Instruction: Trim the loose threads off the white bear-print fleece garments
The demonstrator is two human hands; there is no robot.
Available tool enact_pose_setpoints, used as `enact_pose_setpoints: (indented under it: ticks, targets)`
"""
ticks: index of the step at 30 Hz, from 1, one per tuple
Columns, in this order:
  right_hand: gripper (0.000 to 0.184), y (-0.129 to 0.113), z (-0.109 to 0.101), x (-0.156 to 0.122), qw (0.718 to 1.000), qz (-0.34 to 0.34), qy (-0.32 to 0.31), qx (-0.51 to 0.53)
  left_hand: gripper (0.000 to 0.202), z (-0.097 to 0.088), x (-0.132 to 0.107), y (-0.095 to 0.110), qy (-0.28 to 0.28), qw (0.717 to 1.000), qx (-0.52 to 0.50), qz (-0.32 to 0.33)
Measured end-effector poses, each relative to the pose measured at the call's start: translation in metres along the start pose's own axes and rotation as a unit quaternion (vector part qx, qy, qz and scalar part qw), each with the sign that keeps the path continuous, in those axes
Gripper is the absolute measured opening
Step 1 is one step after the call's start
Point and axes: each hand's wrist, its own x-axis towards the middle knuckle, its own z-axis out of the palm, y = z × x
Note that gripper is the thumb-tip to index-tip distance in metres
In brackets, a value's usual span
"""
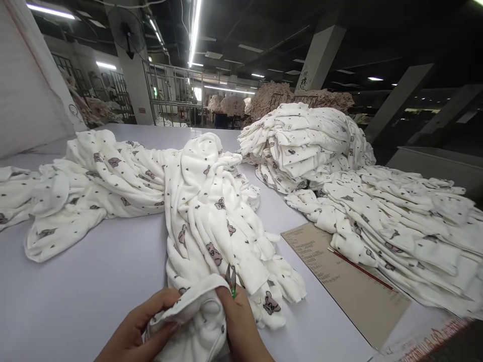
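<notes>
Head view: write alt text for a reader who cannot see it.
The left hand pinches a white printed garment while the right hand holds small snips against it, on a pale table. Beyond lie heaps of like garments, a cardboard sheet and a red pencil.

White garments [211, 211] with grey-pink animal print, pale lilac table [94, 286], tan card [347, 286], red pencil [360, 269]

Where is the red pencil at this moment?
In the head view, right of centre, the red pencil lies on the brown card beside the garment stack.
</notes>
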Motion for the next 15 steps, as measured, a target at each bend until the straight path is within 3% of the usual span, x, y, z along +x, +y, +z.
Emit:
enact_pose_setpoints:
  ticks: [3,7,9,11,15]
  targets:
    - [0.027,-0.002,-0.002,0.003,1.000,0.004,0.015,-0.001,0.029,0.000,0.002,-0.007,0.026,0.995,-0.065,-0.067]
    - [0.019,-0.005,-0.004,0.001,0.996,-0.030,0.021,-0.075,0.034,-0.003,0.003,-0.010,0.031,0.979,-0.159,-0.127]
    - [0.019,-0.009,-0.003,-0.009,0.989,-0.072,0.023,-0.131,0.034,-0.003,0.002,-0.009,0.054,0.977,-0.162,-0.124]
    - [0.031,-0.013,0.002,-0.021,0.973,-0.129,0.020,-0.190,0.033,0.000,0.001,-0.007,0.081,0.981,-0.137,-0.112]
    - [0.029,-0.015,0.013,-0.033,0.919,-0.254,-0.036,-0.298,0.037,0.013,0.000,-0.003,0.100,0.989,-0.077,-0.084]
